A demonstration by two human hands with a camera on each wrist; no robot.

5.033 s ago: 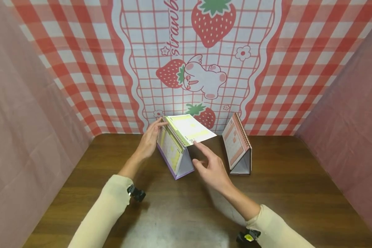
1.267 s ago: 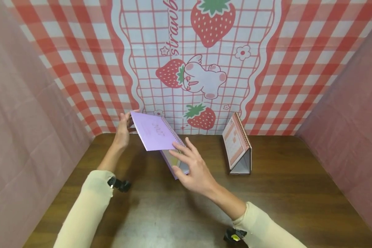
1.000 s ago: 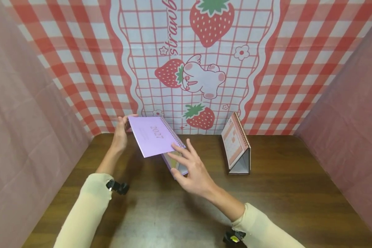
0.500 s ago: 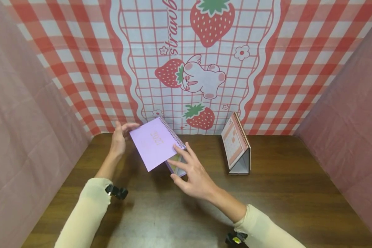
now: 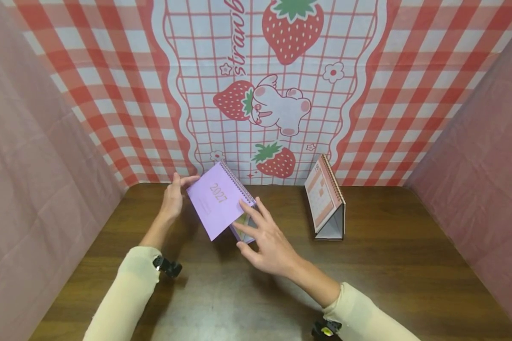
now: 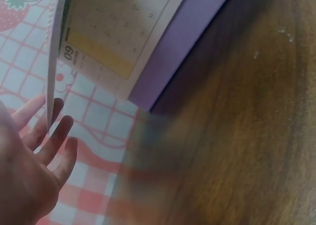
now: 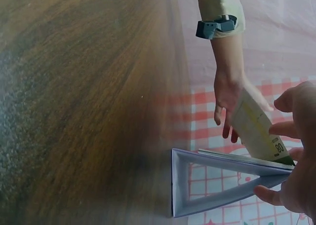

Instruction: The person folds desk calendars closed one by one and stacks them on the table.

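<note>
A purple desk calendar (image 5: 211, 206) marked 2027 stands tented on the table, its cover lifted away from the pages beneath. My left hand (image 5: 170, 201) is at the cover's far left corner with fingers extended; in the left wrist view the cover's edge passes between the spread fingers. My right hand (image 5: 273, 246) straddles the near end of the spiral binding, with fingertips on the cover and others past the ridge. Under the cover, the left wrist view shows a page (image 6: 113, 42) numbered 09. A page (image 7: 254, 129) numbered 08 backs the cover in the right wrist view.
A pink desk calendar (image 5: 324, 199) stands tented to the right. Behind the wooden table (image 5: 239, 293) hangs a red-checked strawberry cloth (image 5: 281, 109), and pink cloth (image 5: 47, 166) lines the left side.
The raised yellow-and-white page has gone over, and the purple cover has swung down toward the left front. My left hand follows it; my right hand has moved onto the spiral.
</note>
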